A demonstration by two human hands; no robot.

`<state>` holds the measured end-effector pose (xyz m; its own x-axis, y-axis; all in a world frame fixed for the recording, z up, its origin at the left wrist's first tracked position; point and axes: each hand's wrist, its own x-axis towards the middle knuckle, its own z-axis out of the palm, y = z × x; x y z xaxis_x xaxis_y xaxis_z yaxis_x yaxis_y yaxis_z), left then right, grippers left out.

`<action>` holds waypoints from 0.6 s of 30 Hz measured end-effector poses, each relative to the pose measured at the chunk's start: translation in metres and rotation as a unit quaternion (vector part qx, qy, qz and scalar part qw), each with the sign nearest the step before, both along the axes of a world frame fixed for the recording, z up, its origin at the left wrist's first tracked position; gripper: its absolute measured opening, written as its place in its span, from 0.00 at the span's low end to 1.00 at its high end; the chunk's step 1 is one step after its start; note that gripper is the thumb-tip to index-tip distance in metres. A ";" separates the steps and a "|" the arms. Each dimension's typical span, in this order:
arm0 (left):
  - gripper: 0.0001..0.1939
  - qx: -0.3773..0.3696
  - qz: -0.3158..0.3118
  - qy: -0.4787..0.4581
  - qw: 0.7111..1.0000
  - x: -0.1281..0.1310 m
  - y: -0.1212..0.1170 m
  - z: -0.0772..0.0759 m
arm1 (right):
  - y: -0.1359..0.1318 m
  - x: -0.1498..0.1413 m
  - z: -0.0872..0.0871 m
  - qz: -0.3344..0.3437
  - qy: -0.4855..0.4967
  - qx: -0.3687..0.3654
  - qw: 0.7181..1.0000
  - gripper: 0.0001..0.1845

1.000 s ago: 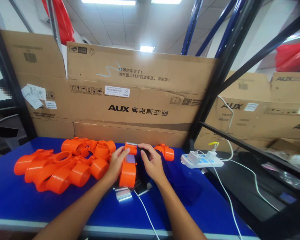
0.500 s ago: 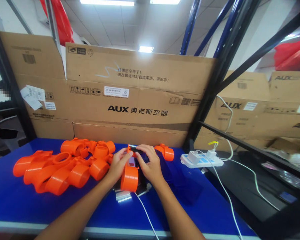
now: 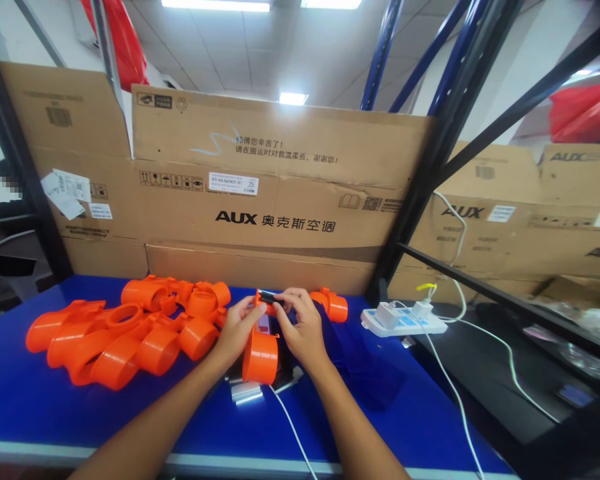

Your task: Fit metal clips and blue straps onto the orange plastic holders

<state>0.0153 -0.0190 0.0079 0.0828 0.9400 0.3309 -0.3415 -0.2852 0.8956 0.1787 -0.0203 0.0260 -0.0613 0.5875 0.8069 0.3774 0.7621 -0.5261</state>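
Over the table in front of me is an orange plastic tape dispenser (image 3: 260, 358) with a round hub at its near end. My left hand (image 3: 239, 323) is closed on its far end from the left side. A small black strip with a toothed-looking edge (image 3: 267, 297) lies at that far end. My right hand (image 3: 303, 327) pinches the strip's right end between thumb and fingers. Beneath the dispenser are a dark object and a silver metal piece (image 3: 247, 393), mostly covered. A white cable (image 3: 294, 427) runs from there toward the table's front edge.
Several orange dispensers (image 3: 115, 363) are heaped at the left of the blue table (image 3: 190, 430). One orange part (image 3: 336, 305) sits behind my right hand, near dark blue plastic (image 3: 370, 373). A white power strip (image 3: 405, 319) with cables stands right. Cardboard (image 3: 275, 193) walls the back.
My right fingers have lifted and shifted slightly right, showing more of the black strip. My left hand and the dispenser stay nearly in place.
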 end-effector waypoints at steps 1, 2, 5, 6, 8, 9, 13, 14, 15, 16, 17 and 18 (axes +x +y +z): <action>0.20 0.004 0.001 0.005 1.000 0.000 0.000 0.000 | 0.000 0.000 0.000 0.004 -0.005 0.001 1.000 0.08; 0.20 0.005 0.002 0.008 1.000 0.000 0.001 -0.001 | 0.000 0.001 0.000 0.008 -0.013 0.002 1.000 0.09; 0.20 -0.007 0.008 0.008 1.000 -0.001 0.001 -0.001 | 0.001 0.001 -0.001 0.019 -0.042 0.008 0.999 0.13; 0.20 -0.011 0.010 0.006 1.000 -0.001 0.001 -0.001 | 0.001 0.002 -0.002 0.021 -0.049 0.012 0.998 0.15; 0.21 -0.014 0.013 0.005 1.000 -0.001 0.001 -0.001 | 0.001 0.002 -0.002 0.023 -0.059 0.019 0.998 0.18; 0.21 -0.012 0.014 0.006 1.000 -0.001 0.001 -0.001 | 0.001 0.002 -0.002 0.023 -0.063 0.021 0.998 0.19; 0.19 -0.002 0.008 0.020 1.000 -0.001 0.002 -0.001 | 0.001 0.002 -0.002 0.024 -0.080 0.020 0.996 0.20; 0.19 -0.001 0.004 0.022 1.000 -0.001 0.002 -0.001 | 0.001 0.002 -0.003 0.024 -0.084 0.020 0.996 0.20; 0.19 0.000 0.002 0.024 1.000 0.000 0.002 -0.001 | 0.001 0.002 -0.003 0.023 -0.086 0.020 0.996 0.20; 0.19 0.000 0.002 0.025 1.000 0.000 0.002 -0.001 | 0.001 0.002 -0.003 0.022 -0.088 0.020 0.996 0.19; 0.19 -0.002 0.005 0.025 1.000 0.000 0.002 -0.002 | 0.001 0.002 -0.003 0.022 -0.088 0.019 0.996 0.19; 0.20 -0.003 0.008 0.024 1.000 0.000 0.003 -0.002 | 0.001 0.002 -0.003 0.022 -0.088 0.018 0.996 0.18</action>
<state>0.0151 -0.0160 0.0058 0.0829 0.9436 0.3206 -0.2930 -0.2844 0.9128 0.1803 -0.0195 0.0232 -0.2281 0.5513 0.8025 0.4268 0.7975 -0.4265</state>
